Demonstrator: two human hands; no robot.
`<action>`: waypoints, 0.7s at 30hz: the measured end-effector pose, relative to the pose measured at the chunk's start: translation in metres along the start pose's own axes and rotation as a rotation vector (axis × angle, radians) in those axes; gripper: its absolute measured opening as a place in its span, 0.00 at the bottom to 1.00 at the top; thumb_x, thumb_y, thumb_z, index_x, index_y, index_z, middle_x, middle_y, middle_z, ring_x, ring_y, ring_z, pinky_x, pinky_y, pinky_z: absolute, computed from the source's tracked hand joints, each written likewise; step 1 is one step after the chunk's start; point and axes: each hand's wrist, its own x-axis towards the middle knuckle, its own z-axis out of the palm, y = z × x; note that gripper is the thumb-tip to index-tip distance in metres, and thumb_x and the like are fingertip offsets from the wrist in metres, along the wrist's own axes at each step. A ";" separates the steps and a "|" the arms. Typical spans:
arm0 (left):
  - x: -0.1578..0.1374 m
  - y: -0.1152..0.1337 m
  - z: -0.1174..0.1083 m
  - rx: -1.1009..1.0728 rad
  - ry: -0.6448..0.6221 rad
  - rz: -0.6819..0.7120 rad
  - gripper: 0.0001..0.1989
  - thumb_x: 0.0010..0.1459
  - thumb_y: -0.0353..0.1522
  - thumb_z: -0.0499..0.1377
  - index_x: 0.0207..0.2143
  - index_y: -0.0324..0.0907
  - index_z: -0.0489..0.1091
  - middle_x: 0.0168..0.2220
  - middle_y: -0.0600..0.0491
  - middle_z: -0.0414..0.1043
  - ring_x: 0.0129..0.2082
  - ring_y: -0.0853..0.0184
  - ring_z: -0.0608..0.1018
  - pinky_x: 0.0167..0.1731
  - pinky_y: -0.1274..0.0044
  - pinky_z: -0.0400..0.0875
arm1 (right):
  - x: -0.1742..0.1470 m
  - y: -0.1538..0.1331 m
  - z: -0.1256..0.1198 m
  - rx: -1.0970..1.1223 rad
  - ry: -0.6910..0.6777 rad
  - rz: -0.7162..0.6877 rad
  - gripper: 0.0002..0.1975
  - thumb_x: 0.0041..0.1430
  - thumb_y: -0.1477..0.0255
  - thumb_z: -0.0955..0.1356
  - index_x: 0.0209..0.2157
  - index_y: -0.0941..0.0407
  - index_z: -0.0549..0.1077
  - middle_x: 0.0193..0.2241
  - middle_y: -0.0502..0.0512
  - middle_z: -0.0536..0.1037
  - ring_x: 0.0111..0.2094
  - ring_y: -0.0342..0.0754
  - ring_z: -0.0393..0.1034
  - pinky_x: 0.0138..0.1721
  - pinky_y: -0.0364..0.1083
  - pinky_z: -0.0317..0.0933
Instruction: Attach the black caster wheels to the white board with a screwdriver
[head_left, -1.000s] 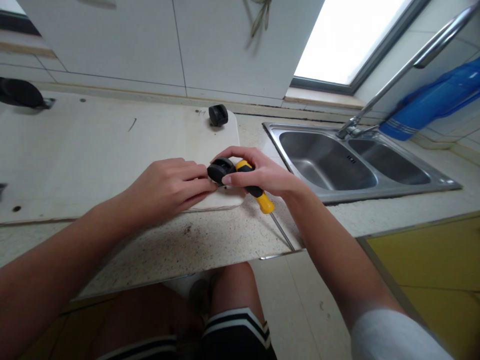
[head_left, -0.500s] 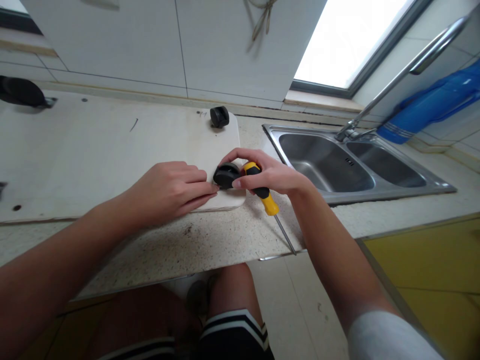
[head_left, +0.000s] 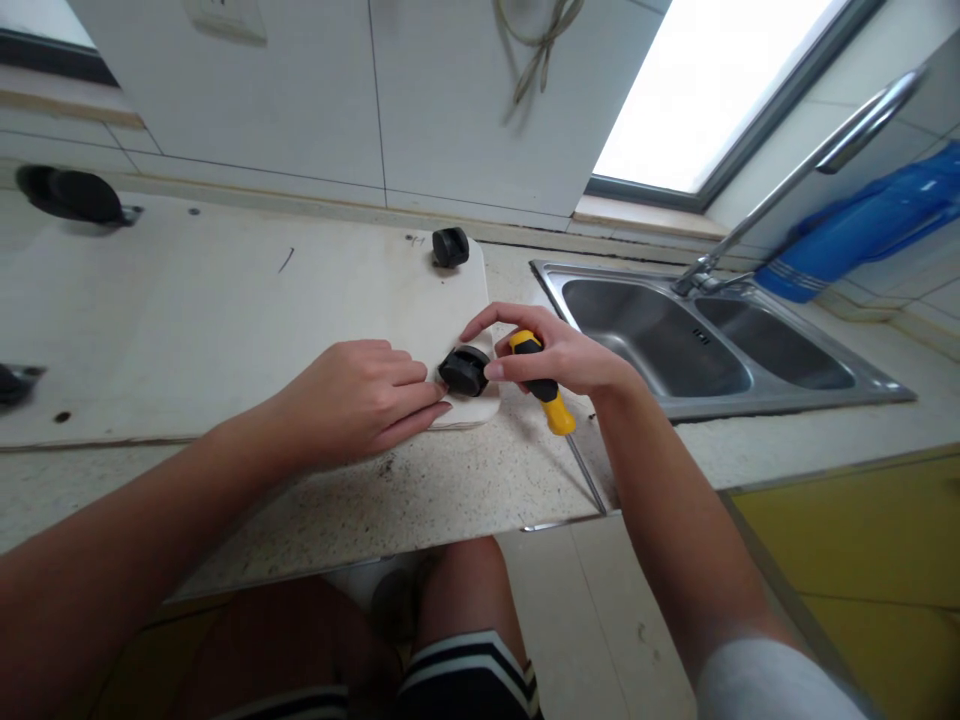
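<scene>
Fingers of your right hand point(head_left: 570, 352) wrap the screwdriver point(head_left: 559, 412), its shaft toward 5 o'clock, while the thumb meets the caster point(head_left: 463, 372) and the index finger arches above it. The caster stands at the board's point(head_left: 225, 330) 4 o'clock corner. Your left hand point(head_left: 379, 395) lies at the caster's 9 o'clock, fingertips down beside its base; whether they pinch anything cannot be told. The step appears to be lining up the caster: keep its base flat, steady it with the left fingertips, and keep the shaft clear. At the second caster's point(head_left: 450, 247) 9 o'clock, a mark point(head_left: 416, 241) resembles "H", uncertainly; farther along lies a plain stroke point(head_left: 286, 261). No brand is legible.
</scene>
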 end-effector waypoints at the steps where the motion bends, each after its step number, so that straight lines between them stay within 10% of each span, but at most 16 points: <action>1: 0.000 0.001 0.000 0.017 0.010 -0.002 0.16 0.77 0.35 0.57 0.36 0.42 0.80 0.28 0.54 0.75 0.28 0.64 0.75 0.32 0.68 0.65 | -0.002 0.000 -0.001 0.042 0.032 -0.003 0.26 0.58 0.58 0.81 0.51 0.57 0.78 0.21 0.41 0.71 0.21 0.39 0.65 0.22 0.39 0.55; 6: 0.001 0.007 0.003 0.081 0.075 -0.004 0.15 0.76 0.35 0.58 0.34 0.43 0.78 0.28 0.55 0.74 0.27 0.64 0.74 0.30 0.68 0.65 | -0.005 0.001 -0.010 0.234 0.411 -0.183 0.22 0.57 0.53 0.78 0.25 0.54 0.72 0.19 0.46 0.67 0.19 0.39 0.60 0.20 0.43 0.49; 14: -0.004 0.009 0.009 0.136 0.176 -0.032 0.15 0.76 0.34 0.57 0.33 0.43 0.76 0.24 0.58 0.72 0.22 0.67 0.74 0.23 0.69 0.61 | 0.036 -0.071 -0.021 0.233 1.192 -0.705 0.21 0.57 0.54 0.74 0.22 0.49 0.63 0.20 0.46 0.60 0.20 0.43 0.54 0.22 0.47 0.48; 21: -0.004 0.011 0.010 0.144 0.202 -0.031 0.13 0.75 0.34 0.57 0.35 0.42 0.76 0.23 0.59 0.71 0.19 0.67 0.72 0.20 0.69 0.62 | 0.077 -0.117 0.027 -0.386 0.995 -0.925 0.23 0.70 0.69 0.73 0.23 0.50 0.61 0.20 0.46 0.66 0.22 0.45 0.61 0.30 0.48 0.54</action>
